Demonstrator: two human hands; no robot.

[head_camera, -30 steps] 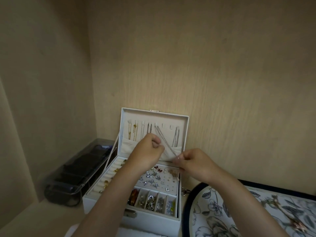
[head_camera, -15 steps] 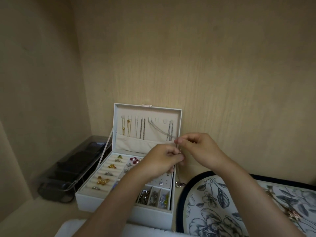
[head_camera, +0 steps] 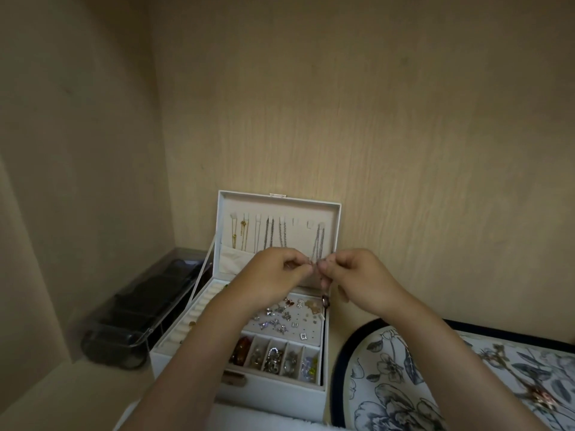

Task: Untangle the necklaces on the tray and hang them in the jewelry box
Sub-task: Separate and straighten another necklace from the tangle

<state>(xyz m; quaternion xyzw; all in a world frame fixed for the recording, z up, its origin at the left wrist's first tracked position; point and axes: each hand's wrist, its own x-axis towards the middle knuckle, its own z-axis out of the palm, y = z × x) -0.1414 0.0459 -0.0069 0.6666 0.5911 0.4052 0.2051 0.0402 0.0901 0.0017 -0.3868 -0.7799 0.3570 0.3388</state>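
The white jewelry box [head_camera: 280, 390] stands open, its lid upright against the back wall with several gold and silver necklaces [head_camera: 270, 234] hanging inside. My left hand [head_camera: 277, 272] and my right hand [head_camera: 351, 275] meet in front of the lid and both pinch the ends of a thin silver necklace [head_camera: 323, 287]. Its small pendant [head_camera: 325, 301] dangles below my fingers, over the earring section. To the right lies a floral tray [head_camera: 404, 384] with a dark rim, and a tangled necklace [head_camera: 535, 390] rests on it.
A dark translucent organizer box [head_camera: 140, 312] sits left of the jewelry box against the side wall. Wooden walls close in at the back and left. The box's lower compartments hold rings, earrings and beads. A white cloth edge [head_camera: 249, 421] shows at the bottom.
My hands came together and rose in front of the lid, now both pinching the chain ends. The chain that slanted across the lid now hangs down with its pendant below my fingers.
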